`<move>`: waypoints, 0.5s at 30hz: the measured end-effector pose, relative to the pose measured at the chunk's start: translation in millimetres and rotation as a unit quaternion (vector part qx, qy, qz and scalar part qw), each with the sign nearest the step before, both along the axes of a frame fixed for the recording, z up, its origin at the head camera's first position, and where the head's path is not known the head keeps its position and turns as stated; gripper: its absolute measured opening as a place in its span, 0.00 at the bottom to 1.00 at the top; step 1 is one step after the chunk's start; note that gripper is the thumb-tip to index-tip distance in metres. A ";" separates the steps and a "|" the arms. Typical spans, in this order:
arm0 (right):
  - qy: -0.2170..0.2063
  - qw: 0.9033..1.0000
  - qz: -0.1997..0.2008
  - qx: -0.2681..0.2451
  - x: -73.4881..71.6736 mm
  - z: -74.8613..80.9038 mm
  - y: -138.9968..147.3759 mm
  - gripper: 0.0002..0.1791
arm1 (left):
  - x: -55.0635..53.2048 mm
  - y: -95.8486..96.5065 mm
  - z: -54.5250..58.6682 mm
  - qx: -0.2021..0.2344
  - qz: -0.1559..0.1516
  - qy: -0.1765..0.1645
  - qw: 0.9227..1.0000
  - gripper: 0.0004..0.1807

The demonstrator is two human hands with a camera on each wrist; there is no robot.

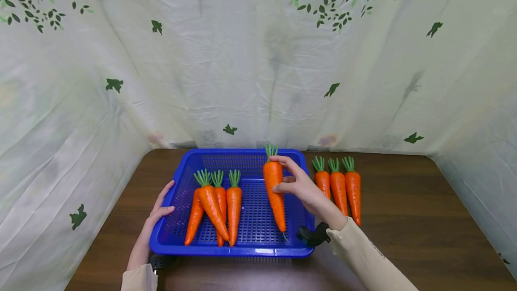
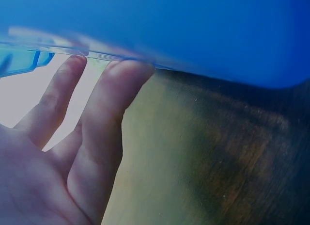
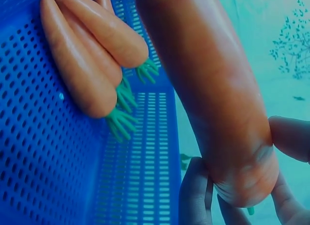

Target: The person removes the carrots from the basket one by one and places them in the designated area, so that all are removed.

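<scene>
Between the thumb and fingers of my right hand (image 1: 299, 185) is an orange carrot (image 1: 273, 190) with short green stalks. It is held near its thick top, over the right part of a blue perforated plastic basket (image 1: 242, 251). The right wrist view shows this carrot (image 3: 213, 84) close up, fingertips around its thick end. My left hand (image 1: 155, 213) is at the basket's left side. In the left wrist view, fairly straight fingers (image 2: 99, 133) touch the blue basket edge. Several carrots (image 1: 234, 214) lie in the basket's left half, stalks toward the back, some overlapping.
Three more carrots (image 1: 338, 187) lie side by side on the brown wooden table (image 1: 420, 219), right of the basket and partly behind my right forearm. A pale leaf-patterned curtain (image 1: 242, 57) hangs behind the table and along both sides. Dark bands sit on both wrists.
</scene>
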State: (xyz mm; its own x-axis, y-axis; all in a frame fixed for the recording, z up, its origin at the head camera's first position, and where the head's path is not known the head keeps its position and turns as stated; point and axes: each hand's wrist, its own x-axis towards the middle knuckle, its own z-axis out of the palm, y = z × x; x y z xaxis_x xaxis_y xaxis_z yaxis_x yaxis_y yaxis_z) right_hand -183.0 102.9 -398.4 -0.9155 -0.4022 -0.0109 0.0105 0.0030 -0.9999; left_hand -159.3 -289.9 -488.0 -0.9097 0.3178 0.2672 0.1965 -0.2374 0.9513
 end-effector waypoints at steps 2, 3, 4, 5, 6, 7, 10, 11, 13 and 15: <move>-0.002 1.000 0.000 0.000 -0.2 -1.0 4.0 0.37 | 0.4 0.2 0.8 0.001 -0.003 -0.006 1.000 0.37; -0.003 1.000 0.000 -0.001 -0.3 -1.5 5.9 0.37 | 0.9 0.4 1.2 0.001 -0.004 -0.010 1.000 0.37; -0.004 1.000 -0.001 -0.002 -0.5 -1.8 7.6 0.37 | 1.2 0.4 1.3 0.001 -0.006 -0.014 1.000 0.37; -0.006 1.000 -0.002 -0.003 -0.6 -2.2 9.3 0.37 | 1.5 0.4 1.4 0.003 -0.009 -0.019 1.000 0.36; -0.008 1.000 -0.004 -0.002 -0.6 -2.9 11.1 0.37 | 1.6 0.5 1.6 0.002 -0.010 -0.020 1.000 0.36; -0.010 1.000 -0.004 -0.004 -0.5 -3.0 12.8 0.37 | 1.6 0.6 1.5 0.000 -0.009 -0.019 1.000 0.36; -0.017 1.000 -0.006 -0.012 0.5 -3.5 17.4 0.37 | 0.6 0.8 0.5 -0.001 -0.006 -0.010 1.000 0.37; -0.020 1.000 -0.007 -0.013 1.1 -3.5 18.9 0.37 | 0.2 0.8 0.2 -0.002 -0.005 -0.005 1.000 0.37; -0.024 1.000 -0.006 -0.014 2.0 -3.6 21.8 0.38 | -0.7 0.6 -0.7 -0.003 -0.002 0.004 1.000 0.38; -0.029 1.000 -0.006 -0.011 3.0 -3.8 24.5 0.37 | -1.2 0.3 -1.1 -0.004 -0.001 0.009 1.000 0.38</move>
